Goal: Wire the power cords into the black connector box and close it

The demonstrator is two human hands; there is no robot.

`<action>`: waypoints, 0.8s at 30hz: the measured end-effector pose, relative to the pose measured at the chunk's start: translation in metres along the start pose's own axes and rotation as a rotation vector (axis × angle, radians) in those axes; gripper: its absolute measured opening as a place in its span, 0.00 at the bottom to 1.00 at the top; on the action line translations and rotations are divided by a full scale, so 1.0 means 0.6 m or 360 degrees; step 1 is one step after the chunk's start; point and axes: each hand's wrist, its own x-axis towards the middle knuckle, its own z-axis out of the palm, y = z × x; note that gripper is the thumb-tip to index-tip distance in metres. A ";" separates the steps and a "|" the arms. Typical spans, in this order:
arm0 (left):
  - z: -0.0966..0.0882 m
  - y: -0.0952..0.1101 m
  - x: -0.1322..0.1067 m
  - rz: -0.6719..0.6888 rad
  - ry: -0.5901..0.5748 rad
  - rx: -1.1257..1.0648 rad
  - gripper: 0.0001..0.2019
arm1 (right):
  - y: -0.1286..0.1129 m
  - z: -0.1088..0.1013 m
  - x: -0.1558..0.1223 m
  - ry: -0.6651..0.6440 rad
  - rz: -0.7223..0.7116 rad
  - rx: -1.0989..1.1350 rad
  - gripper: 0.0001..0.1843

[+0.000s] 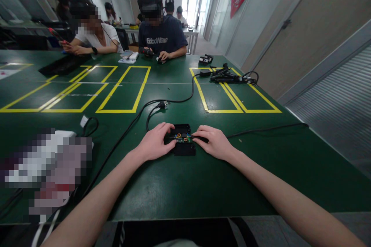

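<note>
A small circuit board (pixel 183 138) with ring-shaped coils lies between two black plastic case halves, one on its far side (pixel 182 127) and one on its near side (pixel 185 149). My left hand (pixel 155 142) curls around the left end of the board, thumb near and fingers far; its exact contact is partly hidden. At the board's right end, my right hand (pixel 214 141) pinches a black cable (pixel 202 138) between thumb and fingers. That cable runs off to the right behind the hand. A power plug (pixel 162 104) on a short black cord lies beyond my left hand.
A long black cable (pixel 136 121) crosses the green table (pixel 168 193). Yellow tape rectangles (pixel 135 108) mark its far half. Black cables and adapters (pixel 222 76) are heaped at the far right. Blurred packages (pixel 58 170) lie at left. Two people sit opposite, handling things.
</note>
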 end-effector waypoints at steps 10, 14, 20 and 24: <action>-0.037 -0.017 0.004 0.0008 -0.0174 -0.0494 0.06 | -0.001 -0.009 0.000 0.0152 -0.0032 0.0101 0.11; -0.048 -0.014 0.001 -0.0024 -0.0187 -0.0563 0.07 | -0.008 -0.015 -0.002 0.0176 -0.0089 0.0186 0.13; -0.059 -0.016 -0.004 -0.0074 -0.0426 -0.0660 0.06 | -0.019 -0.022 -0.006 0.0110 -0.0311 0.0333 0.12; -0.060 -0.011 -0.006 -0.0131 -0.0555 -0.0724 0.07 | -0.024 -0.025 -0.007 0.0054 -0.0343 0.0355 0.11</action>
